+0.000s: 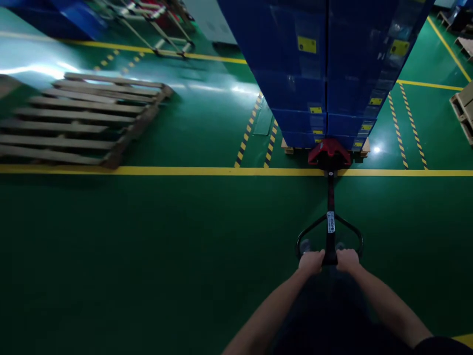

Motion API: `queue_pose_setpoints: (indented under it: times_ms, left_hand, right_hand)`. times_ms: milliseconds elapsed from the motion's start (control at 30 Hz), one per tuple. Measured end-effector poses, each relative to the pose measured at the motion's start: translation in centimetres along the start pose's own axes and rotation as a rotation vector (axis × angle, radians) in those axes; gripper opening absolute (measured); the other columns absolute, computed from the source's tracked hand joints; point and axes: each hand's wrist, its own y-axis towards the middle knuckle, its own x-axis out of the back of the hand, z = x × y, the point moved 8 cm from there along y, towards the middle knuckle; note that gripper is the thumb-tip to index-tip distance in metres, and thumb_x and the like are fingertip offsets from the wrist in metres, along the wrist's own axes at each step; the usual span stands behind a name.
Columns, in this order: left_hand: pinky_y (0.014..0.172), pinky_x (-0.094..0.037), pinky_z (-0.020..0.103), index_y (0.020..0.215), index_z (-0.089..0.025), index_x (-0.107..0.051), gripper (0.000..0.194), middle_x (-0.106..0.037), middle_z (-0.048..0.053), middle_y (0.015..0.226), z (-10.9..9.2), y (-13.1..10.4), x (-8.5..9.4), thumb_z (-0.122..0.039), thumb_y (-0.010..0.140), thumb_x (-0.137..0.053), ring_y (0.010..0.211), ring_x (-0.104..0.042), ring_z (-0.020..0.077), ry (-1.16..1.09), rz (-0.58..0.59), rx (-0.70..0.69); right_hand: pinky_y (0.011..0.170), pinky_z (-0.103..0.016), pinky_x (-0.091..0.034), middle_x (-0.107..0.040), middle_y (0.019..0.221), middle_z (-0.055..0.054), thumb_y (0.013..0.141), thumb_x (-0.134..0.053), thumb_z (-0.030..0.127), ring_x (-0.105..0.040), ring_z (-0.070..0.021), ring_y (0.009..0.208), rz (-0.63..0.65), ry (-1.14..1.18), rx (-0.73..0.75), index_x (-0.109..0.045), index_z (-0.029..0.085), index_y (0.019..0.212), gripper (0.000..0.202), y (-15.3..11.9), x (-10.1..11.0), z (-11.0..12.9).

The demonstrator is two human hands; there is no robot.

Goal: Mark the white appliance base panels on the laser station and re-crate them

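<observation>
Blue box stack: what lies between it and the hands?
In the head view, the black handle, red jack base and yellow floor line lie between the blue box stack and the left hand and right hand.

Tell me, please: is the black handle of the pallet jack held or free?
Held: the left hand and right hand grip the black handle low, either side of its shaft.

Boxes [299, 93] cut off by the top edge
Handle [330, 242] partly hidden by the hands [311, 262]; its label [330, 223] too small to read; the slatted pallet [79, 116] blurred and cropped.
</observation>
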Motion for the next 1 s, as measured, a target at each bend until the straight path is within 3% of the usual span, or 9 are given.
queue_pose_setpoints:
  times_ms: [67, 133, 333, 400, 500, 667, 767, 867, 1000]
  left_hand:
    - [0.091, -0.063, 0.043, 0.125, -0.018, -0.065, 0.036, -0.082, 0.016, 0.115, 0.3, 0.2, 0.9, -0.021, 0.089, -0.069, 0.106, -0.081, 0.0344, 0.005, -0.008, -0.006]
    - [0.092, -0.063, 0.046, 0.123, -0.019, -0.066, 0.035, -0.082, 0.016, 0.112, 0.9, 0.2, 4.1, -0.024, 0.088, -0.070, 0.104, -0.081, 0.0356, 0.021, -0.054, -0.006]
    - [0.099, -0.061, 0.053, 0.120, -0.022, -0.072, 0.038, -0.080, 0.019, 0.119, 3.2, 0.1, 20.7, -0.040, 0.086, -0.071, 0.112, -0.078, 0.0404, 0.072, -0.289, 0.004]
    - [0.101, -0.060, 0.053, 0.119, -0.024, -0.073, 0.038, -0.080, 0.017, 0.120, 3.6, 0.1, 23.7, -0.041, 0.086, -0.070, 0.115, -0.077, 0.0405, 0.064, -0.324, 0.008]
    - [0.102, -0.060, 0.056, 0.119, -0.023, -0.074, 0.039, -0.081, 0.018, 0.119, 3.5, -0.8, 21.9, -0.038, 0.083, -0.071, 0.114, -0.078, 0.0422, 0.036, -0.318, 0.031]
    - [0.097, -0.064, 0.049, 0.123, -0.021, -0.072, 0.047, -0.084, 0.017, 0.118, 1.8, -2.2, 8.3, -0.023, 0.077, -0.076, 0.111, -0.081, 0.0392, -0.027, -0.173, 0.047]
    - [0.100, -0.063, 0.051, 0.127, -0.021, -0.071, 0.053, -0.083, 0.018, 0.123, 1.5, -1.4, 3.7, -0.020, 0.075, -0.077, 0.116, -0.080, 0.0409, -0.041, -0.117, 0.057]
    - [0.102, -0.063, 0.056, 0.124, -0.022, -0.073, 0.050, -0.083, 0.018, 0.122, 2.0, -1.1, 5.4, -0.021, 0.074, -0.078, 0.117, -0.079, 0.0430, -0.021, -0.117, 0.057]
    - [0.098, -0.064, 0.058, 0.114, -0.021, -0.077, 0.041, -0.083, 0.018, 0.114, 2.6, -1.4, 15.8, -0.028, 0.074, -0.080, 0.109, -0.081, 0.0433, 0.043, -0.301, 0.013]
  right_hand:
    - [0.089, -0.035, -0.059, -0.081, 0.117, -0.014, 0.088, -0.074, 0.027, -0.079, -0.0322, 0.109, 0.000, -0.005, 0.020, -0.074, 0.017, 0.123, 0.037, 0.2, 0.9, -0.2]
    - [0.086, -0.035, -0.059, -0.082, 0.115, -0.012, 0.087, -0.075, 0.029, -0.080, -0.0315, 0.104, -0.041, -0.017, 0.044, -0.075, 0.019, 0.121, 0.035, 0.2, 4.2, -0.7]
    - [0.088, -0.036, -0.059, -0.081, 0.115, -0.014, 0.085, -0.074, 0.040, -0.079, -0.0332, 0.105, -0.278, -0.069, 0.093, -0.078, 0.021, 0.112, 0.033, -0.6, 21.2, -2.3]
    - [0.088, -0.037, -0.059, -0.081, 0.117, -0.015, 0.082, -0.075, 0.040, -0.078, -0.0346, 0.107, -0.316, -0.081, 0.085, -0.079, 0.021, 0.113, 0.036, -0.8, 24.6, -2.3]
    - [0.086, -0.037, -0.060, -0.082, 0.115, -0.016, 0.082, -0.073, 0.035, -0.079, -0.0348, 0.105, -0.327, -0.093, 0.041, -0.080, 0.021, 0.112, 0.033, -1.5, 22.9, -1.2]
    - [0.088, -0.039, -0.062, -0.084, 0.102, -0.015, 0.081, -0.071, 0.029, -0.082, -0.0363, 0.102, -0.294, -0.008, -0.030, -0.083, 0.024, 0.100, 0.023, 0.0, 6.9, 0.8]
    - [0.092, -0.045, -0.064, -0.084, 0.107, -0.014, 0.076, -0.073, 0.032, -0.081, -0.0402, 0.108, -0.237, 0.026, -0.036, -0.083, 0.027, 0.100, 0.026, 2.7, 1.1, 0.6]
    - [0.095, -0.048, -0.064, -0.084, 0.114, -0.014, 0.072, -0.075, 0.030, -0.080, -0.0423, 0.111, -0.184, -0.012, 0.018, -0.083, 0.027, 0.107, 0.036, 2.8, 3.3, 0.5]
    - [0.092, -0.043, -0.065, -0.084, 0.115, -0.013, 0.073, -0.074, 0.024, -0.081, -0.0391, 0.108, -0.284, -0.082, 0.052, -0.083, 0.023, 0.112, 0.039, 0.5, 15.0, -0.5]
